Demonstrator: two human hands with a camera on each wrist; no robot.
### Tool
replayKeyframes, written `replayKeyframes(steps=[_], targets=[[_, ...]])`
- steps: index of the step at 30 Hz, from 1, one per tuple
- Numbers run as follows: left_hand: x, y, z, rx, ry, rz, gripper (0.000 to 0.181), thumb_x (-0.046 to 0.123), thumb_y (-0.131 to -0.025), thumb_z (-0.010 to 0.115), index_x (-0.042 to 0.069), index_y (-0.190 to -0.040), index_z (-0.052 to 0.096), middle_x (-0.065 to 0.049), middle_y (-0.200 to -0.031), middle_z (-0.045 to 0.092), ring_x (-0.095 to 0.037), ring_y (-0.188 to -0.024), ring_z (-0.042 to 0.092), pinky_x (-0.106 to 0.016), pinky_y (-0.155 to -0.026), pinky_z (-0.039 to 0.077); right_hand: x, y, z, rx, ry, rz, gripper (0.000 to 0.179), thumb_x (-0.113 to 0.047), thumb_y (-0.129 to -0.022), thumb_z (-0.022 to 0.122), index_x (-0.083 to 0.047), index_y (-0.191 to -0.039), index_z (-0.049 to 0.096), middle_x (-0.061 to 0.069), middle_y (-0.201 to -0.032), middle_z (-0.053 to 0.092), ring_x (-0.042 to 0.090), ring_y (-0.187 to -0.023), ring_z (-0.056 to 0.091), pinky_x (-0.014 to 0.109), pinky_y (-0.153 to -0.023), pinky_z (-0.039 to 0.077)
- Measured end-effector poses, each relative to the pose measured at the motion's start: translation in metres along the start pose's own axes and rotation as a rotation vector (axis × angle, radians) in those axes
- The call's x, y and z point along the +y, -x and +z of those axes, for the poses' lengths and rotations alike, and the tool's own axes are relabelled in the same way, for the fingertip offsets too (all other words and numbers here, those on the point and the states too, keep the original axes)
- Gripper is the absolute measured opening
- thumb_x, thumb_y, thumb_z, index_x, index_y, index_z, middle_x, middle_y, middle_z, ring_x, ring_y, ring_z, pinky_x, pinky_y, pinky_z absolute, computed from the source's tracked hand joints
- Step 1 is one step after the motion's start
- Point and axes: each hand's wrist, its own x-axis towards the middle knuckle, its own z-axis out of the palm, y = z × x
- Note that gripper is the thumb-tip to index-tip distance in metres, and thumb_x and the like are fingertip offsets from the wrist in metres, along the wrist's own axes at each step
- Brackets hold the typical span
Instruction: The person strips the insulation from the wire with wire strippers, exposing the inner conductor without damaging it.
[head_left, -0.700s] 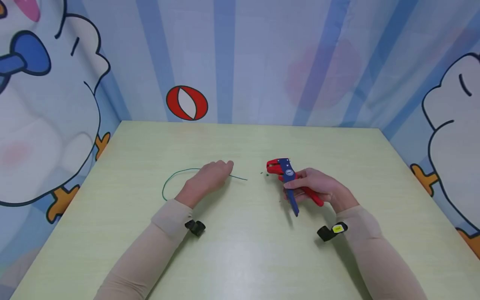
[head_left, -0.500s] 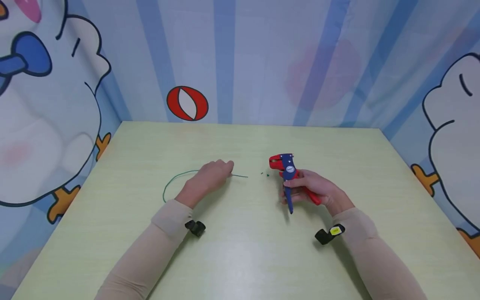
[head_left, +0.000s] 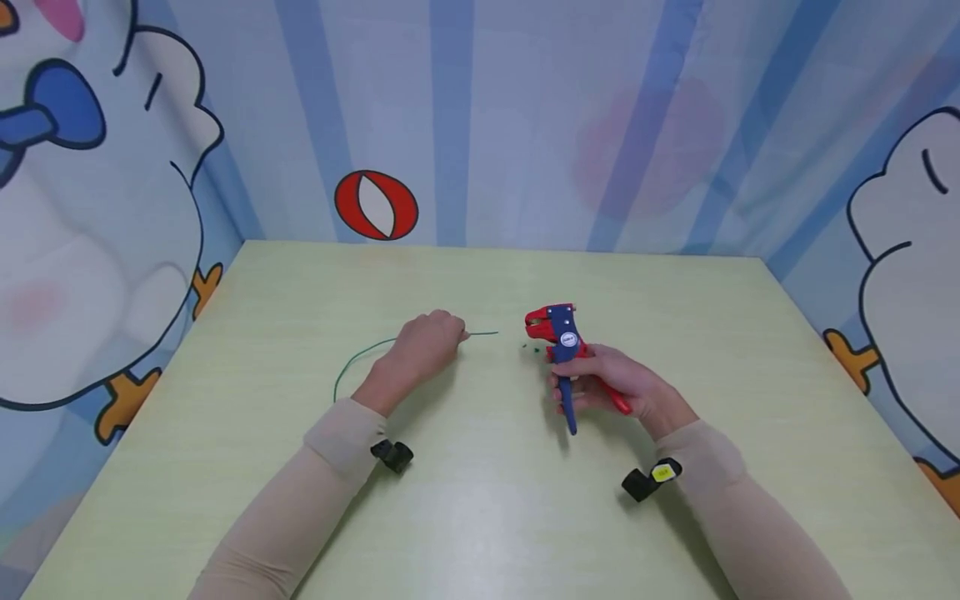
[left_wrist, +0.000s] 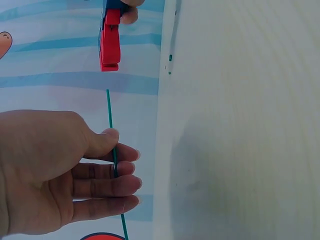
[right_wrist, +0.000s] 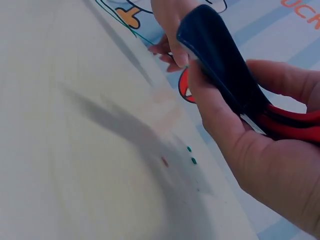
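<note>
Grn wire point(left_wrist: 109, 110), tip nr red/blu stripper point(head_left: 562, 322)

Two hands point(head_left: 426, 343) point(head_left: 621, 375), one green wire point(left_wrist: 109, 107), one red-and-blue tool point(head_left: 562, 321), two green scraps point(left_wrist: 170, 57).

The only legible text is on the curtain point(right_wrist: 272, 37) beyond the table's point(right_wrist: 75, 150) edge: orange letters point(right_wrist: 302, 7) reading "UCK", cut off by the border of the right wrist view. The tool point(head_left: 564, 353), held over the table nearer its right edge than its left, bears a round white badge point(head_left: 569, 339) with marks too small to read. A yellow label point(head_left: 663, 472) on the right wrist's black camera point(head_left: 640, 485) is likewise illegible.
</note>
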Motion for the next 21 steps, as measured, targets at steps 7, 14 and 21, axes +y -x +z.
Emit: replayKeyframes(steps=[7,14,21], targets=[[0.003,0.0,-0.002,-0.015,-0.002,-0.019,0.024,0.02,-0.103,0.057,0.002,-0.108,0.072,-0.009,-0.093,0.066,-0.021,-0.078,0.055,-0.037,-0.078,0.052,0.011,-0.007,0.021,0.043,0.02,0.022,0.043,-0.007,-0.097,0.058,0.009,-0.133,0.039,0.015,-0.099,0.065,0.027,-0.087,0.067,0.043,-0.089,0.055],[0.007,0.001,-0.003,-0.027,-0.003,-0.015,0.023,0.022,-0.102,0.06,0.004,-0.11,0.073,-0.006,-0.089,0.065,-0.02,-0.076,0.054,-0.034,-0.074,0.05,0.018,-0.011,0.033,0.062,0.066,-0.008,0.042,-0.005,-0.095,0.061,0.01,-0.13,0.042,0.015,-0.094,0.065,0.026,-0.081,0.069,0.042,-0.085,0.056],[0.014,0.004,-0.008,-0.024,-0.017,-0.003,0.023,0.023,-0.099,0.065,0.005,-0.111,0.073,-0.005,-0.088,0.067,-0.019,-0.074,0.056,-0.03,-0.069,0.049,0.02,-0.013,0.035,0.071,0.11,-0.008,0.042,-0.005,-0.094,0.062,0.009,-0.13,0.045,0.017,-0.099,0.064,0.029,-0.086,0.071,0.043,-0.088,0.055]])
